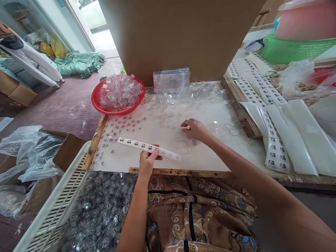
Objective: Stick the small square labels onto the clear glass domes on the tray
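My left hand (pixel 149 158) pinches a narrow white strip (pixel 136 144) printed with small black panda pictures; the strip's right part looks blank. To the right, my right hand (pixel 193 129) hovers over the white board (pixel 157 134), thumb and forefinger curved with a small gap between them; nothing shows between the fingertips. Clear round discs (pixel 170 99) lie scattered along the board's back and right side. At the board's left, small black prints (pixel 112 134) sit in loose rows. A red bowl (pixel 118 112) heaped with clear discs stands at the back left corner.
A cardboard sheet (pixel 178 38) rises behind the board. More panda strips (pixel 274 147) lie right, near a green basket (pixel 296 50). A white crate (pixel 57 206) with many shiny discs stands at lower left, beside an open box (pixel 67 150). A person's legs (pixel 36 64) show upper left.
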Available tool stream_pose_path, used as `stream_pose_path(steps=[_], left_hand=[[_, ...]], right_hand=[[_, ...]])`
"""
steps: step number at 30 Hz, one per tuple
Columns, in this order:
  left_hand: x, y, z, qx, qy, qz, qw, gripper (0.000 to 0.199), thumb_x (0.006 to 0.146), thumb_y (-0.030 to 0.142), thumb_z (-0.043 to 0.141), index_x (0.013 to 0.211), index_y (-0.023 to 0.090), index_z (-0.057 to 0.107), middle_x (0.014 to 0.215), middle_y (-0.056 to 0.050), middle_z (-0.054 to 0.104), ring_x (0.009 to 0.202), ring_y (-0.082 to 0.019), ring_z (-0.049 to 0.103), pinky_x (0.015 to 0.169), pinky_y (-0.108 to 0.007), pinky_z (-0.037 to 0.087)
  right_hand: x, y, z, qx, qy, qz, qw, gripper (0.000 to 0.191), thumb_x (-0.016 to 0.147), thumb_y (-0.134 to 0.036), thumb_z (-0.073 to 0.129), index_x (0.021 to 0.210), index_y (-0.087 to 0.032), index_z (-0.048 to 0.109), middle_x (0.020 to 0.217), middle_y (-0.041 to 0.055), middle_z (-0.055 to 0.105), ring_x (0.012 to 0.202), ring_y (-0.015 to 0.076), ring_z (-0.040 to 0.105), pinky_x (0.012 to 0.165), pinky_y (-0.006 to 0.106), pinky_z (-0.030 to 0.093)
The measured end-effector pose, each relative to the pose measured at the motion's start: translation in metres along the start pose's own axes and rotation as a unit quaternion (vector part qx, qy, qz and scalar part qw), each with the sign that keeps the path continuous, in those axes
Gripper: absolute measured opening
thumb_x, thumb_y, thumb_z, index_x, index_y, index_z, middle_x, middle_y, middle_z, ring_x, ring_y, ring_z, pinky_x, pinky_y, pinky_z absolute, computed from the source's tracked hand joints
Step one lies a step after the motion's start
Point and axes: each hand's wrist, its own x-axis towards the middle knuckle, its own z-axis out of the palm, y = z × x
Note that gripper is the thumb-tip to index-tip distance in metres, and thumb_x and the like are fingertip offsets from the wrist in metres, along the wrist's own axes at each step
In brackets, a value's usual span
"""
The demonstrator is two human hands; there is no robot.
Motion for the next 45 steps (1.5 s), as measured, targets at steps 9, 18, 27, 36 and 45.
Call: stream_pose_path(steps=[9, 18, 27, 36, 45], left_hand=[[-0.001, -0.001, -0.002, 0.012, -0.011, 0.003, 1.0, 0.041, 0.069, 0.044, 0.082, 0.094, 0.013, 0.073, 0.073, -0.003, 0.069, 0.063, -0.016, 0.068, 0.057, -0.026, 0.06], [0.001, -0.003, -0.002, 0.003, -0.014, 0.007, 1.0, 0.041, 0.07, 0.043, 0.081, 0.095, 0.012, 0.073, 0.072, -0.003, 0.069, 0.061, -0.015, 0.067, 0.055, -0.025, 0.06], [0.0, -0.002, -0.001, 0.002, -0.003, 0.005, 1.0, 0.041, 0.068, 0.044, 0.082, 0.094, 0.013, 0.073, 0.072, -0.002, 0.067, 0.065, -0.015, 0.066, 0.056, -0.026, 0.06], [-0.001, 0.0, 0.0, 0.003, -0.007, 0.006, 1.0, 0.041, 0.068, 0.044, 0.082, 0.093, 0.013, 0.073, 0.072, -0.002, 0.067, 0.065, -0.016, 0.067, 0.056, -0.026, 0.06], [-0.002, 0.003, 0.002, -0.004, -0.002, 0.002, 1.0, 0.042, 0.066, 0.043, 0.083, 0.092, 0.012, 0.072, 0.07, -0.002, 0.066, 0.063, -0.015, 0.066, 0.055, -0.025, 0.06]], right_hand=[[-0.017, -0.014, 0.009, -0.04, -0.074, -0.15, 0.985, 0.03, 0.081, -0.022, 0.072, 0.11, -0.018, 0.068, 0.113, 0.0122, 0.063, 0.094, 0.0242, 0.064, 0.08, 0.033, 0.05], [-0.016, -0.013, 0.007, -0.011, -0.052, -0.109, 0.993, 0.015, 0.088, -0.011, 0.054, 0.089, -0.018, 0.067, 0.096, 0.0075, 0.066, 0.075, 0.0157, 0.062, 0.069, 0.027, 0.045], [-0.017, -0.022, 0.008, 0.019, -0.123, -0.144, 0.982, 0.02, 0.081, -0.015, 0.066, 0.1, -0.021, 0.068, 0.112, 0.0095, 0.065, 0.095, 0.0204, 0.065, 0.081, 0.03, 0.05], [-0.018, -0.024, 0.018, -0.087, -0.081, -0.197, 0.973, 0.028, 0.082, -0.019, 0.068, 0.11, -0.019, 0.068, 0.11, 0.0142, 0.066, 0.105, 0.0306, 0.06, 0.087, 0.04, 0.049], [-0.019, -0.027, 0.024, -0.108, -0.072, -0.221, 0.967, 0.019, 0.086, -0.022, 0.064, 0.103, -0.017, 0.07, 0.105, 0.0144, 0.066, 0.099, 0.029, 0.059, 0.088, 0.04, 0.047]])
